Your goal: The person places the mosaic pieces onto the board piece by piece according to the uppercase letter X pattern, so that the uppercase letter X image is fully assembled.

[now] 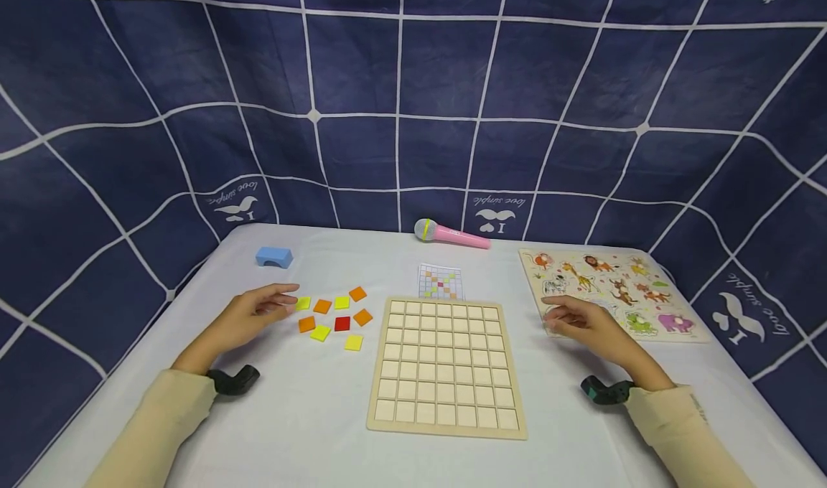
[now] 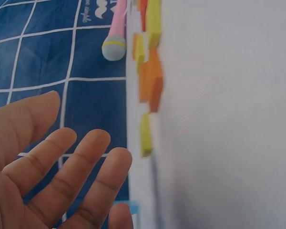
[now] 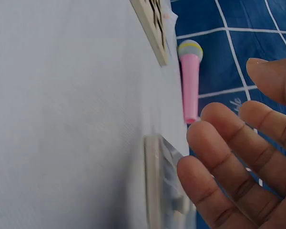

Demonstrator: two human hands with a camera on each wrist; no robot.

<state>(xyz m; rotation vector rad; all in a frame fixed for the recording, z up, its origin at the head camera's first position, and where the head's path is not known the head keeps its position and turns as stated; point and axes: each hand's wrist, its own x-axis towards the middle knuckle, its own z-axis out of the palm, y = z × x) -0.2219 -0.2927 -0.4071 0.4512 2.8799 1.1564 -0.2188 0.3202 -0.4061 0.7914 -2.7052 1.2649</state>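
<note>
My left hand (image 1: 253, 312) hovers at the left of the table with relaxed fingers and holds nothing. Its fingertips are beside a group of square tiles: a red tile (image 1: 342, 324), several orange tiles like this one (image 1: 322, 306), and several yellow ones such as this tile (image 1: 353, 342). Over the left edge of an animal puzzle board (image 1: 636, 265), my right hand (image 1: 584, 324) is loosely bent with nothing in it. Between the hands lies a wooden grid board (image 1: 447, 434), its square cells bare. In the left wrist view the fingers (image 2: 93, 148) are spread apart.
A printed card with a coloured grid pattern (image 1: 441, 281) lies just behind the grid board. Further back is a pink toy microphone (image 1: 455, 235). A blue arch block (image 1: 274, 257) stands at the back left. A dark blue checked curtain (image 1: 355, 151) surrounds the table.
</note>
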